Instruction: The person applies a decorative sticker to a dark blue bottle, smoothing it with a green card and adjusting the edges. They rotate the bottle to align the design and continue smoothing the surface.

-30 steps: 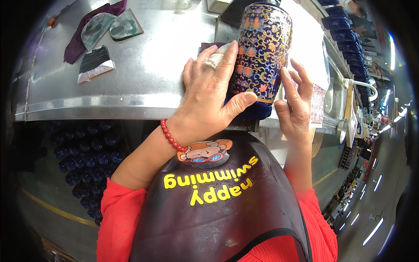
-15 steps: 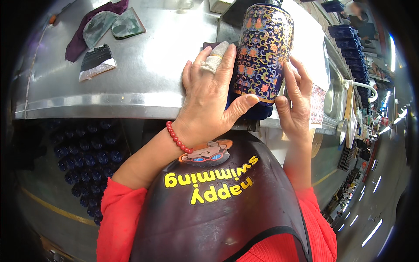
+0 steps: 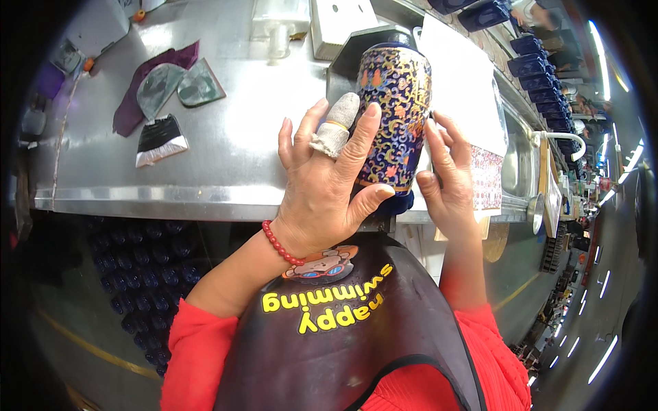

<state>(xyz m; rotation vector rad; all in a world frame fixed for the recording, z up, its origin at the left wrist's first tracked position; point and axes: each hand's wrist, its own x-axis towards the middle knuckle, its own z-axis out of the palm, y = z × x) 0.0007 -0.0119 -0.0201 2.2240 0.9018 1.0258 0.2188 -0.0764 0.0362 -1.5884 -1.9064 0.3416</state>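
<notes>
A dark blue vase (image 3: 394,113) covered in a gold, orange and pale floral pattern stands near the table's front edge. My left hand (image 3: 325,168) lies along its left side, fingers spread, the index finger and thumb over the patterned wall. A grey cloth cover (image 3: 336,127), held by a yellow band, sits on one finger of that hand. My right hand (image 3: 449,175) is at the vase's right side, its fingertips against or very near the wall and its thumb apart. The vase's base is partly hidden behind my left thumb.
On the metal table (image 3: 236,137) lie a purple cloth (image 3: 130,109), two greenish flat pieces (image 3: 161,89) and a black-and-white pad (image 3: 161,140). A white box (image 3: 343,24) stands behind. White paper (image 3: 466,82) and patterned sheets (image 3: 486,179) lie right, near a sink (image 3: 514,164). Blue vessels (image 3: 140,260) fill the lower left.
The view has shifted, so the vase and table sit lower and more of the far table shows. Both hands stay beside the vase; my left index finger now overlaps its wall more.
</notes>
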